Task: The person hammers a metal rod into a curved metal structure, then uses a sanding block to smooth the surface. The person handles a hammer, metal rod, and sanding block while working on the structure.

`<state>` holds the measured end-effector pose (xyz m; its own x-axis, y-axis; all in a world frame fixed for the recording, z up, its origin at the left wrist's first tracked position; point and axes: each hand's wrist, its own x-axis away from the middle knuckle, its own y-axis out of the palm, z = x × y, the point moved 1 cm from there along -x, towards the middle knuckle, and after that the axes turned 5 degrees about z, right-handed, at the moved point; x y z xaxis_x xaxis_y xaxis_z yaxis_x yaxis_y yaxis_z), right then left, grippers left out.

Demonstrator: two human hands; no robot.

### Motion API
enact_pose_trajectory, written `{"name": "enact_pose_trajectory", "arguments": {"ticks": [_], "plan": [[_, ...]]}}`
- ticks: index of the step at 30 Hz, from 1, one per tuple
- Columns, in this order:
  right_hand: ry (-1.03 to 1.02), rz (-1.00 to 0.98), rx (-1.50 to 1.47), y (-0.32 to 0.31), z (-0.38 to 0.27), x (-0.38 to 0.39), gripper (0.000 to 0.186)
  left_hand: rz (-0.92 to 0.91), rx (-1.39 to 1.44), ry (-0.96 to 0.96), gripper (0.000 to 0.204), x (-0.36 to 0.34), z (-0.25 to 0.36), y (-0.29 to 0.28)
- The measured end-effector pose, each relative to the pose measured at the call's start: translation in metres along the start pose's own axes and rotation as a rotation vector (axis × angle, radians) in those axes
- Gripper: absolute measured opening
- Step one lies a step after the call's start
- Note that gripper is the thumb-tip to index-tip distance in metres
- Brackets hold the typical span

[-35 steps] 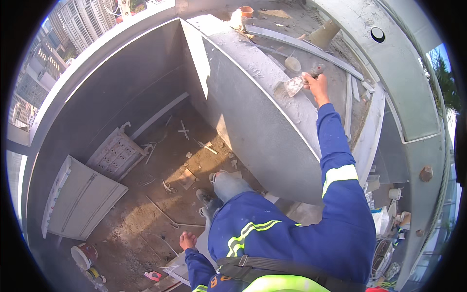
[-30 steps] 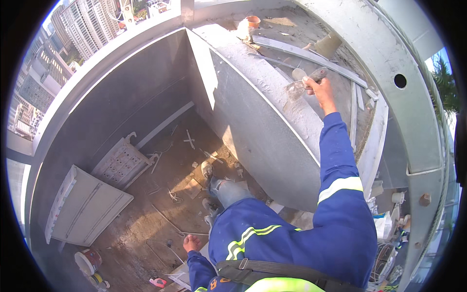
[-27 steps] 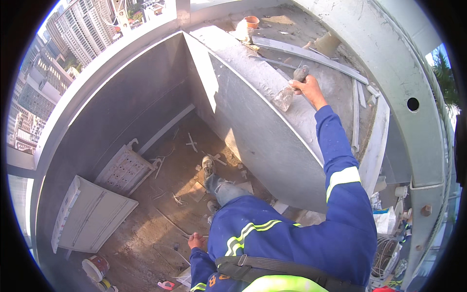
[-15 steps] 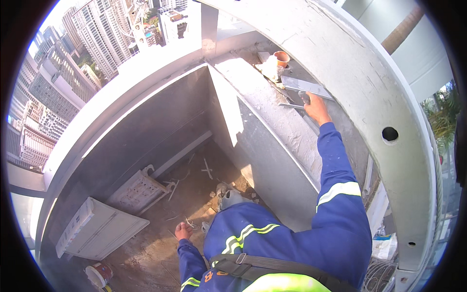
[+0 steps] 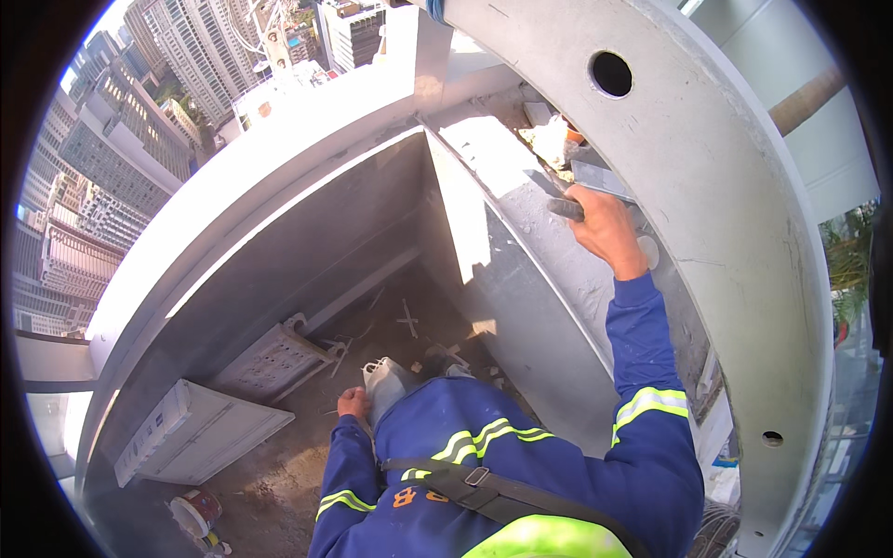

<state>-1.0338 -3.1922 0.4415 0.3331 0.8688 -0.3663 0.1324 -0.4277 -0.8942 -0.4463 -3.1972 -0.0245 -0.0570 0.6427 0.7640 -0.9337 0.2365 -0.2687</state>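
My right hand [image 5: 603, 231] reaches over the grey ledge [image 5: 581, 256] and is closed round the dark handle of a trowel [image 5: 549, 195]. The trowel's thin metal blade points toward the ledge's far end, held above its rough, dusty top. Just past the hand lies a flat grey rectangular plate [image 5: 605, 179], partly hidden by my fingers. My left hand [image 5: 353, 403] hangs low beside my leg, its fingers loosely bent and apart, with nothing visible in them.
A curved concrete beam [image 5: 707, 186] with round holes arches along the right. An orange pot [image 5: 574, 136] and a pale bag [image 5: 551, 141] stand at the ledge's far end. White panels [image 5: 200, 432] lean at lower left near a bucket [image 5: 195, 511]. Tall buildings show beyond the curved parapet [image 5: 233, 200].
My right hand has drawn back with the trowel, turning it away from the grey plate, which stays on the ledge. My left hand has moved slightly up, closer to my leg. The view has shifted.
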Motion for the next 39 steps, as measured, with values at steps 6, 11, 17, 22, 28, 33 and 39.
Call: {"name": "enact_pose_trajectory", "arguments": {"ticks": [6,11,17,22,28,33,39], "plan": [[-0.138,-0.387,-0.077,0.068,-0.155,-0.048,0.021,-0.108,-0.076,0.15,0.03,-0.028,0.094,0.008],[0.034,-0.192,0.008,0.139,-0.105,-0.12,0.019,-0.138,0.1,0.216,0.042,-0.029,0.112,-0.024],[0.0,-0.242,0.08,0.209,-0.006,-0.172,0.031,0.097,0.066,-0.022,0.034,-0.027,0.013,-0.104],[0.034,-0.572,0.17,0.215,-0.009,-0.179,0.039,0.209,0.057,-0.401,0.027,-0.001,-0.046,-0.13],[0.11,-0.449,0.193,0.211,-0.02,-0.188,0.034,0.037,0.221,-0.241,0.029,-0.014,-0.014,-0.117],[0.182,-0.358,0.192,0.212,-0.013,-0.186,0.03,0.041,0.156,-0.047,0.032,-0.038,0.042,-0.1],[0.281,-0.152,0.184,0.206,-0.018,-0.184,0.026,0.006,0.072,0.042,0.036,-0.049,0.065,-0.103]]}}
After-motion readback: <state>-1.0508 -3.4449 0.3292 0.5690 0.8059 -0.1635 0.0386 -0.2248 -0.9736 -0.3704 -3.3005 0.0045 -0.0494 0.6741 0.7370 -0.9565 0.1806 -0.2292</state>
